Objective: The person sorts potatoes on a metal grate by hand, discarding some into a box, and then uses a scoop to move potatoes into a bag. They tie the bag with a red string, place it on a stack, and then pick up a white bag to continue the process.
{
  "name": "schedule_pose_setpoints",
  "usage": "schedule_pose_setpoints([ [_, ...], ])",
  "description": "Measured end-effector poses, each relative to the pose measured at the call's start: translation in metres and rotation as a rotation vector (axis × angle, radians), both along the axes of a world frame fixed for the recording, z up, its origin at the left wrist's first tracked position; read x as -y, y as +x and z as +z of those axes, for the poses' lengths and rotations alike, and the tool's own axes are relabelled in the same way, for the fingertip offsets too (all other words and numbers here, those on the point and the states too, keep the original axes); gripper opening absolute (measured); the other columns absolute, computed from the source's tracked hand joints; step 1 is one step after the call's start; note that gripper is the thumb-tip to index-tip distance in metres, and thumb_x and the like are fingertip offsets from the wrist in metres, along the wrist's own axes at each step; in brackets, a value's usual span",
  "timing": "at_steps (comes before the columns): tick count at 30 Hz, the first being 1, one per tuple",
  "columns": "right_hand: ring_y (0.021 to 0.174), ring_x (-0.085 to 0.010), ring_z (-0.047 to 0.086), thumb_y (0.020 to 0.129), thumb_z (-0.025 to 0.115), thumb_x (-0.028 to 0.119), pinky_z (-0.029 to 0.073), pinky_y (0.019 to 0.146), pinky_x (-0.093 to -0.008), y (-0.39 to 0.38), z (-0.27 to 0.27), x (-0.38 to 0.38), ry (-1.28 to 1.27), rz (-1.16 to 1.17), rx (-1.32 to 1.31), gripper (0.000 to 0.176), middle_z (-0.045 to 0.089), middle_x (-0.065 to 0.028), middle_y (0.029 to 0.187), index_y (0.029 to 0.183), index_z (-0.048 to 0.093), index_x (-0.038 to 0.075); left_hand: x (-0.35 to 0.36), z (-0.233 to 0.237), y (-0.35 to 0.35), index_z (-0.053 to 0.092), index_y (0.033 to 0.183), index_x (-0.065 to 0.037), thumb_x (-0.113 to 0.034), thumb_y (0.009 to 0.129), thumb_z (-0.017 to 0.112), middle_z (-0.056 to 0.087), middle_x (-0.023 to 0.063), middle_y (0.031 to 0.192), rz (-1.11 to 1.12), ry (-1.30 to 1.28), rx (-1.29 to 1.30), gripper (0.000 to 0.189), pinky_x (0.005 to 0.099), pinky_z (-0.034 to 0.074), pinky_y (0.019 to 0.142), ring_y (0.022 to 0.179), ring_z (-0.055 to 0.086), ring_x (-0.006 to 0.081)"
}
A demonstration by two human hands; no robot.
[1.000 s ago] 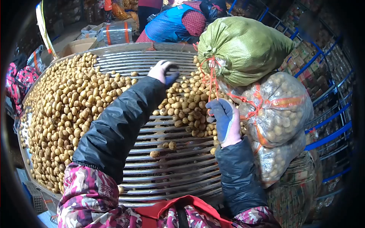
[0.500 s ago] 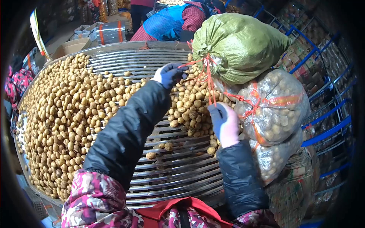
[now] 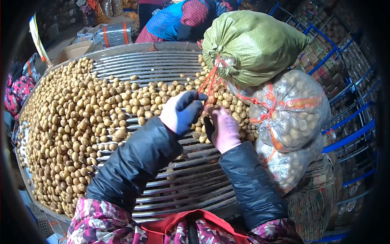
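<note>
A green woven sack (image 3: 254, 42) lies on its side, its gathered neck facing me. Red plastic string (image 3: 211, 83) is wound round that neck and runs down to my hands. My left hand (image 3: 182, 112), in a blue-palmed work glove, is closed on the string. Close beside it, my right hand (image 3: 223, 128), in a pinkish glove with dark fingertips, has its fingers bent at the string's lower end. Beneath both hands lie loose potatoes (image 3: 233, 107) on the slatted metal table (image 3: 183, 195).
A large heap of potatoes (image 3: 77, 122) covers the table's left side. Clear plastic bags of potatoes (image 3: 292, 110), tied with red string, are stacked under the sack. Blue metal rails (image 3: 349, 140) stand at right. A bent-over person (image 3: 174, 20) is beyond the far rim.
My left hand has come down and nearer to me. My right hand has moved left, so both hands are now close together at the string, which they earlier held apart.
</note>
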State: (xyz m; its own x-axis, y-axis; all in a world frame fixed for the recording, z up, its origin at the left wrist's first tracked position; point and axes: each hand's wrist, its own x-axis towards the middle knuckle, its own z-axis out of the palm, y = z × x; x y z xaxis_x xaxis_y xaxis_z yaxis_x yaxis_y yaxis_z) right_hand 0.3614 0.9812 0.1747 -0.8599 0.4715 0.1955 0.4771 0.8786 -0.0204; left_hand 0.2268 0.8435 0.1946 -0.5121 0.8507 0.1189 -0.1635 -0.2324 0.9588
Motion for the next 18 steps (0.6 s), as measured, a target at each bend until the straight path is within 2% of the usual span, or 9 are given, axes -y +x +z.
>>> schedule_pose_setpoints([
  [1,0.09,-0.0358,0.065,0.088,0.068,0.022,0.053,0.075,-0.0447,0.005,0.004,0.001,0.105,0.213,-0.068,0.026,0.061,-0.0144,0.109,0.111,0.067,0.01,0.003,0.001,-0.007,0.062,0.129,-0.003,-0.016,0.1,0.056,0.06,-0.0039,0.087,0.002,-0.004,-0.013,0.032,0.0206,0.042,0.065,0.07,0.049,0.0043],
  [3,0.091,-0.0334,0.065,0.082,0.062,0.009,0.053,0.078,-0.0463,-0.005,0.021,0.002,0.197,0.164,0.092,0.04,0.059,-0.0132,0.11,0.122,0.06,0.01,0.009,0.0,-0.027,0.063,0.13,-0.004,-0.018,0.101,0.057,0.059,-0.0044,0.086,-0.045,-0.042,-0.001,0.033,0.0209,0.042,0.064,0.07,0.049,0.0044],
  [5,0.083,-0.0378,0.067,0.089,0.061,0.017,0.054,0.073,-0.0483,-0.013,0.041,-0.013,0.12,0.215,-0.403,0.042,0.065,-0.0156,0.097,0.13,0.057,0.008,0.013,0.0,-0.04,0.065,0.127,-0.003,-0.018,0.099,0.06,0.058,-0.0043,0.081,-0.043,-0.065,-0.111,0.032,0.0212,0.04,0.063,0.067,0.047,0.0051],
  [7,0.089,-0.0419,0.067,0.092,0.059,0.02,0.054,0.077,-0.0516,-0.031,0.067,-0.021,0.071,0.071,-0.504,0.043,0.067,-0.02,0.102,0.133,0.054,0.008,0.015,0.009,-0.035,0.064,0.127,-0.003,-0.017,0.099,0.061,0.056,-0.005,0.076,0.023,-0.117,-0.244,0.031,0.0218,0.04,0.061,0.066,0.047,0.0052],
  [8,0.089,-0.0419,0.067,0.092,0.059,0.02,0.054,0.077,-0.0516,-0.042,0.077,-0.025,0.072,0.07,-0.506,0.043,0.067,-0.02,0.102,0.133,0.054,0.008,0.016,0.013,-0.031,0.064,0.127,-0.003,-0.017,0.099,0.061,0.056,-0.005,0.076,0.022,-0.117,-0.246,0.031,0.0218,0.04,0.061,0.066,0.047,0.0052],
  [10,0.099,-0.0435,0.066,0.095,0.058,0.024,0.051,0.087,-0.0525,-0.061,0.092,-0.031,-0.014,-0.169,-0.167,0.044,0.068,-0.0239,0.108,0.137,0.051,0.011,0.021,0.022,-0.019,0.064,0.125,-0.002,-0.015,0.097,0.063,0.063,-0.0009,0.076,0.168,-0.187,-0.638,0.03,0.0252,0.045,0.061,0.066,0.054,0.0076],
  [11,0.099,-0.0435,0.066,0.095,0.058,0.024,0.051,0.087,-0.0525,-0.066,0.095,-0.031,-0.008,-0.168,-0.168,0.044,0.068,-0.0239,0.108,0.137,0.051,0.011,0.027,0.032,-0.011,0.064,0.123,-0.001,-0.013,0.095,0.064,0.07,0.0074,0.081,0.243,-0.131,-0.852,0.03,0.0295,0.051,0.065,0.07,0.065,0.0134],
  [13,0.1,-0.0437,0.066,0.095,0.058,0.027,0.05,0.089,-0.0534,-0.076,0.098,-0.031,-0.091,-0.235,-0.17,0.049,0.068,-0.0265,0.105,0.14,0.047,0.01,0.028,0.041,-0.004,0.063,0.123,0.0,-0.009,0.092,0.065,0.072,0.0143,0.085,0.263,-0.209,-1.024,0.032,0.0326,0.054,0.071,0.075,0.071,0.0201],
  [18,0.092,-0.0423,0.068,0.091,0.065,0.024,0.053,0.085,-0.0483,-0.078,0.092,-0.039,-0.032,-0.163,-0.295,0.04,0.071,-0.0228,0.098,0.126,0.058,0.006,0.031,0.044,-0.013,0.062,0.125,0.0,-0.006,0.092,0.063,0.072,0.0178,0.093,0.208,-0.212,-0.913,0.034,0.0323,0.054,0.077,0.082,0.071,0.0213],
])
